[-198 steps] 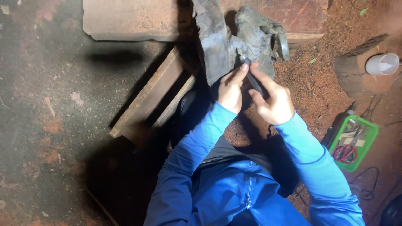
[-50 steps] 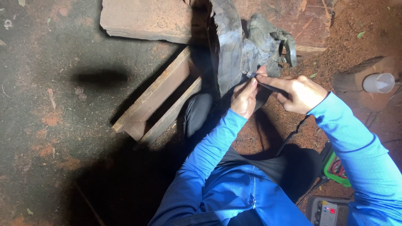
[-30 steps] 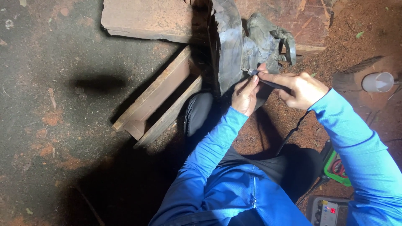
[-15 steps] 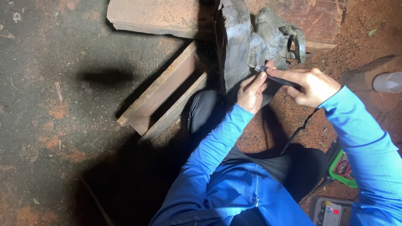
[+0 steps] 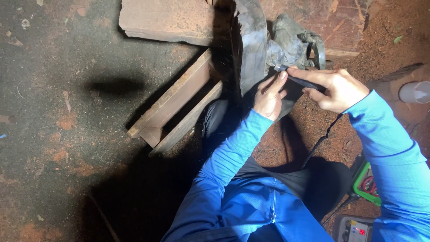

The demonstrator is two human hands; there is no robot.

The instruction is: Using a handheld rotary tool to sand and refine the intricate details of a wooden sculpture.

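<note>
Down on the reddish dirt floor, seen from the head camera, the right hand (image 5: 337,88) pinches a slim dark pen-like tool (image 5: 301,80) between thumb and fingers, its tip set against a crumpled grey rubber piece (image 5: 286,45). A thin dark cord (image 5: 323,139) trails from the tool back toward the lap. The left hand (image 5: 268,94) has its fingers curled and pressed to the lower fold of the rubber, steadying it just under the tool tip. That rubber looks soft and floppy, probably light and a bit slick, so it likely needs pinning close to the working spot, where the left fingers sit. It drapes over a dark upright sheet (image 5: 251,40) leaning on a flat stone slab (image 5: 170,20). Wooden planks (image 5: 179,107) lie slanted just left of the knees, close to the left elbow. Off right, a pale cup (image 5: 416,92) stands apart, a green tray (image 5: 368,183) sits beside the right sleeve, and a small grey meter (image 5: 354,229) shows at the bottom edge.
</note>
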